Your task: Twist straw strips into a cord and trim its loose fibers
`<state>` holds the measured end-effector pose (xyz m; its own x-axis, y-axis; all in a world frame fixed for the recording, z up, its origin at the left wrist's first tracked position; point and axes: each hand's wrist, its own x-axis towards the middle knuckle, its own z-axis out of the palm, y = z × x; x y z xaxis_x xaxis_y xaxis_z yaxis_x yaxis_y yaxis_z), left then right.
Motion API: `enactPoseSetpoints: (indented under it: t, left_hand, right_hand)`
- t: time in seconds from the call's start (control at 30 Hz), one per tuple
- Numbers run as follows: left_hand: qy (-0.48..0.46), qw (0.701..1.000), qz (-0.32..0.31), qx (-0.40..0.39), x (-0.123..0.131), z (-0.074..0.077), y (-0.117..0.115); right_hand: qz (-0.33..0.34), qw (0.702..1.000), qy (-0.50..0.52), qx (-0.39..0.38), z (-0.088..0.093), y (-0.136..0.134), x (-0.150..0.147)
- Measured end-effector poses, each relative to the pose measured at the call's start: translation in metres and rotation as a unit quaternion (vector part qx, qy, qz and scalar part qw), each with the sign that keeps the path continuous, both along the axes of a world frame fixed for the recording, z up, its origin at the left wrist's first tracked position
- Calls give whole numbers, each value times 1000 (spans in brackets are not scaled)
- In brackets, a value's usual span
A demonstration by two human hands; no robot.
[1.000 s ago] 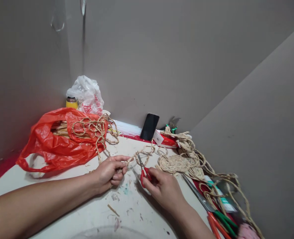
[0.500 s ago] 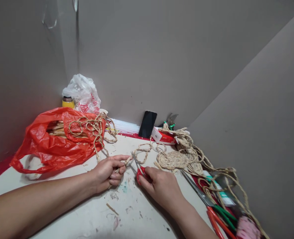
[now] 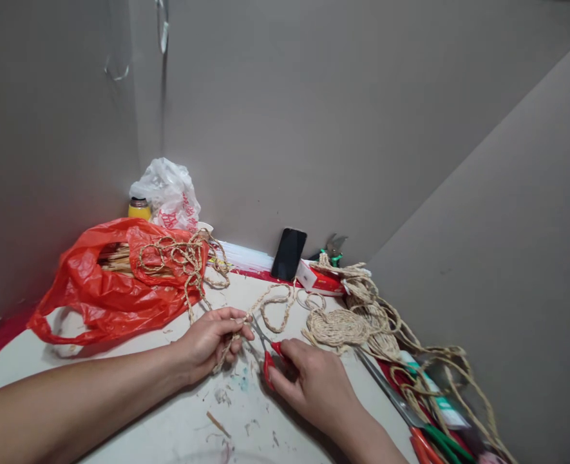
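My left hand [image 3: 217, 338] pinches a braided straw cord [image 3: 275, 298] between thumb and fingers. One end of the cord hangs below the palm, and the rest runs off in a loop on the table. My right hand [image 3: 313, 374] grips small scissors [image 3: 268, 362] by their red handles, fingers through the loops. Their blades are parted and point at the cord close to my left fingertips; whether they touch it I cannot tell. Right of the scissors lies a flat coiled straw piece [image 3: 337, 327].
At left sits a red plastic bag [image 3: 86, 303] of straw under tangled cord. A phone [image 3: 289, 253] leans at the back beside a red box [image 3: 327, 281]. Large shears [image 3: 400, 405] and heaped rope [image 3: 451, 361] line the right edge. Scraps [image 3: 218, 424] litter the white tabletop [image 3: 169, 425].
My left fingers have shifted along the cord, and more of its end now hangs under the hand. The scissors stay parted beside it. The view has tilted slightly up.
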<state>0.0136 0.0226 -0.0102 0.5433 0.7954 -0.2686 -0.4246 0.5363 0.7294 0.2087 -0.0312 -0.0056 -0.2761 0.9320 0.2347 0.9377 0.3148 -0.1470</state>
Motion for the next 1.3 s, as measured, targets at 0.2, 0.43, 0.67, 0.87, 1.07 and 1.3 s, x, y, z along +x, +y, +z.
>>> enactPoseSetpoints:
  t: [0.2,0.43,0.67,0.87,1.07,1.3]
  left_hand:
    - [22,999,38,-10,3,2,-2]
    - [62,997,40,5,5,-3,-2]
    - [100,993,57,21,6,-4,-3]
    - [108,992,71,11,7,-2,-5]
    - [111,992,58,4,6,-3,-4]
    - [108,993,46,2,5,-5,-2]
  right_hand:
    - [0,999,-47,26,-2,-1,-1]
    - [-9,997,-74,37,-4,-3,-4]
    - [4,997,-70,17,-5,-4,-5]
    - [11,999,-39,-5,-8,-3,-4]
    - [21,999,-44,-14,-2,-4,-4]
    - [31,997,-51,-43,4,-5,-1]
